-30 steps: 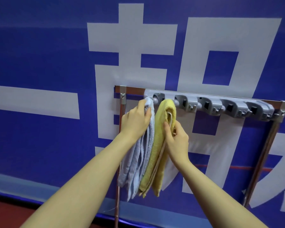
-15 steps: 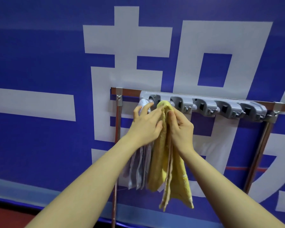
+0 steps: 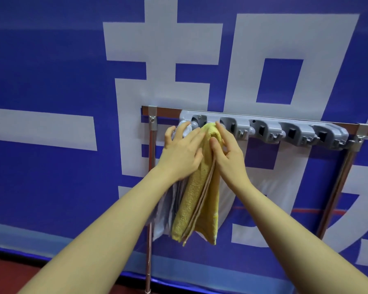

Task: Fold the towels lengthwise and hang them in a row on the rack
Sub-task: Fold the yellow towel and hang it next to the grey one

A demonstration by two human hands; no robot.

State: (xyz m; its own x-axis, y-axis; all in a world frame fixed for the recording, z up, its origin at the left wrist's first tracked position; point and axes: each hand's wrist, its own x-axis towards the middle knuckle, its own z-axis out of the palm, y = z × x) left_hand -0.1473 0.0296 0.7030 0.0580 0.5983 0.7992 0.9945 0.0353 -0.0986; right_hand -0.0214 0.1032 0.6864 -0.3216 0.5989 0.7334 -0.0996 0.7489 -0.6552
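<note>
The yellow towel (image 3: 197, 194) is hanging folded from the second holder at the left end of the grey rack (image 3: 263, 129), its long axis running straight down and its layered edges facing the camera. Just to its left, touching it, the pale blue towel (image 3: 168, 206) is hanging from the first holder, mostly hidden behind the left arm. The left hand (image 3: 182, 153) is lying flat with fingers straight and spread, pressing across the top of both towels. The right hand (image 3: 227, 153) is pinching the yellow towel's upper fold between thumb and index finger, the index fingertip reaching up to the holder. Both hands are sitting right at the towel's top, one on each side, so neither is nearer. Three holders toward the right end of the rack are standing bare. Judging from this, the towel is being seated and smoothed; any pull should run downward along its length.
</note>
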